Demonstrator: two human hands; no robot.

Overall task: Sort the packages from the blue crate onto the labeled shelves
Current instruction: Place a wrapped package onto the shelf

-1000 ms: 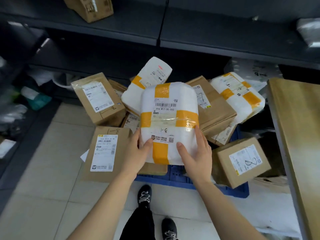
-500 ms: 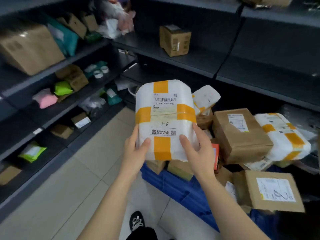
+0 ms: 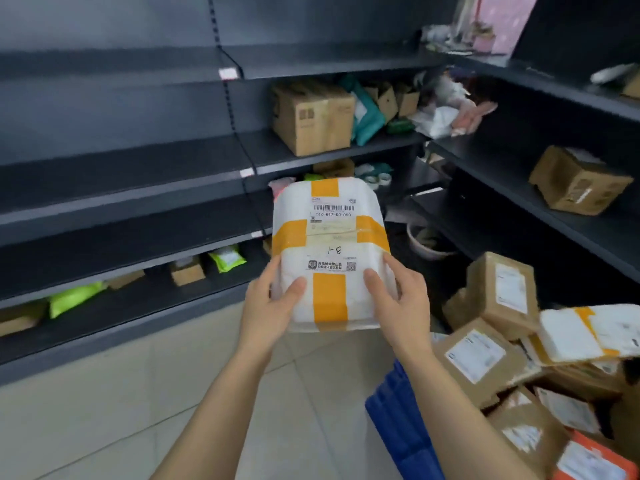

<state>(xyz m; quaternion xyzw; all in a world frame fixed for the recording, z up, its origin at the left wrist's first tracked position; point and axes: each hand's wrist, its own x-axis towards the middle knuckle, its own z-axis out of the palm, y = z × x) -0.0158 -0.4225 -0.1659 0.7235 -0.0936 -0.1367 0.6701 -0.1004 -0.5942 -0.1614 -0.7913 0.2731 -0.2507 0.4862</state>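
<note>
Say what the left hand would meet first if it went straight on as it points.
Left hand grips the white package; carried straight on, it would probably reach the shelf edge first, though depth is unclear.

Soft, even indoor light; no lamp is in view. The pale floor tiles (image 3: 104, 427) read bright, while the dark shelves (image 3: 121, 161) stay dim, lit on their tops and sunk in deep shadow beneath. The white package (image 3: 329, 254) is the brightest and sharpest area, its large print legible and its small print soft. Blur smears the shelf edges at left and the boxes (image 3: 478, 355) at lower right. Wide-angle distortion bows and tilts the shelf lines toward the borders. No hard shadows fall anywhere.
</note>
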